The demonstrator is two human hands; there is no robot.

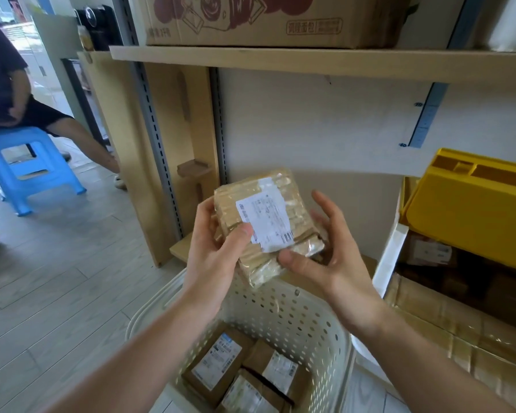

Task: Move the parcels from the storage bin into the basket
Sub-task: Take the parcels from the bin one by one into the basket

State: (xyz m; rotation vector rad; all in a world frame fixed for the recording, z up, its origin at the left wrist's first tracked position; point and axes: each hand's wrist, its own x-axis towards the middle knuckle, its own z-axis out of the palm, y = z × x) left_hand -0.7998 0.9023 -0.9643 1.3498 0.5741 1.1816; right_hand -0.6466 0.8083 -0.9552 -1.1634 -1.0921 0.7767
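A tape-wrapped brown parcel (pixel 280 201) with a white shipping label is held up in front of me, above the far rim of the basket. My left hand (pixel 218 245) grips its left side, thumb lying on the label's corner. My right hand (pixel 325 251) holds its lower right corner, thumb under the label and fingers spread behind. Below stands the cream perforated basket (pixel 295 314) with three labelled cardboard parcels (pixel 221 359) lying on its floor. To the right is the storage bin (pixel 390 254), white-walled, with more brown parcels (pixel 426 251) inside.
A yellow plastic tray (pixel 471 210) leans over the bin. A wooden shelf (pixel 280 59) carries a large cardboard box (pixel 251 22) overhead. At far left a person sits on a blue stool (pixel 33 168), a leg stretched over the wood-look floor.
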